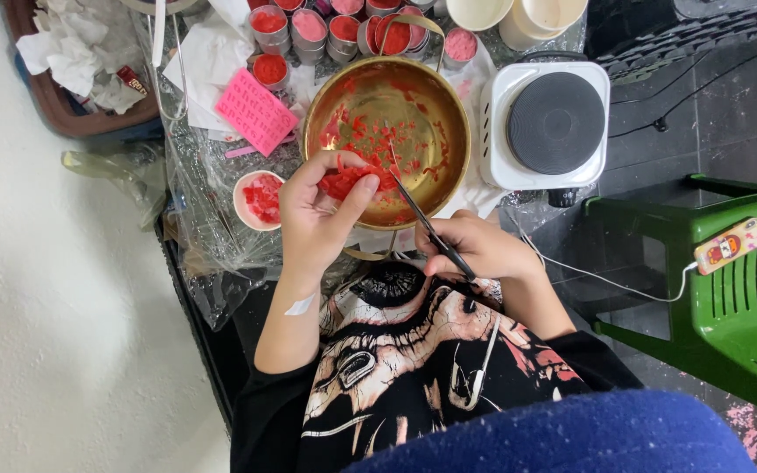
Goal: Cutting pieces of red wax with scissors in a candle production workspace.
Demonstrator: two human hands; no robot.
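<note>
A low table (221, 236) under crinkled clear plastic stands between a white wall on one side and dark floor tiles on the other. One green plastic chair (729, 307) stands on the tiles, a phone (727, 246) lying on it. At the table's far right corner sits one white hot plate (554, 123). Beside it, mid-table, is one brass bowl (387, 131) flecked with red wax. About ten small tins (269, 24) of red and pink wax line the far edge. One pink mould (256, 111) lies left of the bowl. The left hand (317, 219) pinches a red wax lump (348, 181) over the bowl's near rim; the right hand (479, 250) grips closed a thin dark tool (422, 219), its tip touching the lump.
</note>
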